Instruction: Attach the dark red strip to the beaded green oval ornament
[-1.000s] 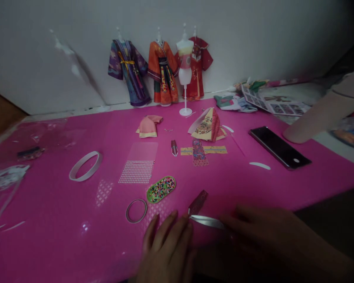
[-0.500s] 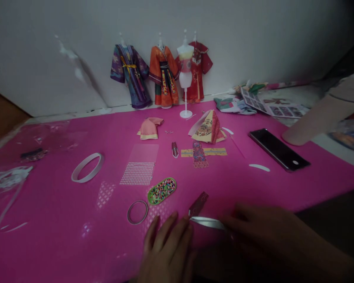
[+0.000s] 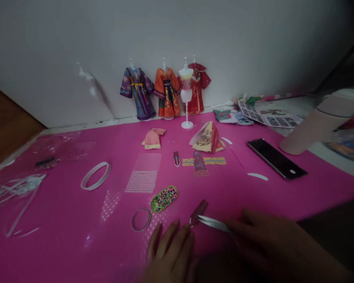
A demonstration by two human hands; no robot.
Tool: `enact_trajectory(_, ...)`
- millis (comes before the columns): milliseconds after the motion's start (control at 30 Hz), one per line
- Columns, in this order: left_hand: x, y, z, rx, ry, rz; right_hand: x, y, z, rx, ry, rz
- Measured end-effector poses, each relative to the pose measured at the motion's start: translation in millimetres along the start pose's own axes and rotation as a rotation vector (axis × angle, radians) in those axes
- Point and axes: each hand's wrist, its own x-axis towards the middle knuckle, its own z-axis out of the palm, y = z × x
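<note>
My left hand (image 3: 171, 249) lies on the pink table cover with its fingers stretched, the fingertips beside the lower end of a small dark red fabric strip (image 3: 199, 211). In my right hand (image 3: 262, 236) is a pair of silver tweezers (image 3: 214, 224), tips pointing left. These tips are over or on the strip; whether they touch it I cannot tell. A tiny whitish bit sits at the strip's lower end. A green oval dish (image 3: 164, 199) of coloured beads lies just beyond my left hand, with a thin roll of tape (image 3: 141, 219) to its left.
Beyond lie a sheet of small gems (image 3: 142, 181), a pink doll top (image 3: 153, 138), a doll skirt (image 3: 206, 137) and crossed patterned strips (image 3: 200, 163). Dressed doll forms stand by the wall around a white mannequin (image 3: 186, 94). A phone (image 3: 275, 159) and pale tumbler (image 3: 312, 122) are right.
The camera view has shifted, so the table things appear lower. The tweezer tips have moved from the strip's lower end further along it. My left hand stays flat.
</note>
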Motion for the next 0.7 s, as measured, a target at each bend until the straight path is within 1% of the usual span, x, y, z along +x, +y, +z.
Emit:
enact_trajectory(167, 0, -3, -1.1, 0.002, 0.014, 0.021, -1, -2, 7, -0.006, 0.002, 0.053)
enact_trajectory(267, 1, -6, -1.0, 0.014, 0.025, 0.036, 0, -4, 8, 0.006, -0.03, 0.086)
enact_trajectory(333, -2, -5, 2.9, 0.003, 0.024, 0.049, 1, -5, 8, 0.014, -0.062, 0.101)
enact_trajectory(400, -6, -1, 10.8, -0.029, 0.041, 0.011, 1, -5, 9, 0.021, -0.074, 0.106)
enact_trajectory(433, -8, 2, 15.7, -0.057, 0.081, -0.043, 1, -5, 10, 0.022, -0.071, 0.104)
enact_trajectory(467, -10, 5, 20.4, -0.079, 0.236, -0.16, 1, -5, 11, 0.021, -0.063, 0.102)
enact_trajectory(500, -12, 8, 24.6, -0.108, 0.249, -0.198, 0, -5, 12, 0.021, -0.056, 0.101)
enact_trajectory(567, -14, 12, 29.1, -0.131, 0.22, -0.244, -1, -4, 14, 0.023, -0.041, 0.098)
enact_trajectory(667, -12, 11, 24.7, -0.107, 0.137, -0.233, -1, -3, 16, 0.025, -0.014, 0.083)
enact_trajectory(700, -11, 9, 21.4, -0.095, 0.098, -0.205, -1, -2, 16, 0.018, -0.002, 0.074)
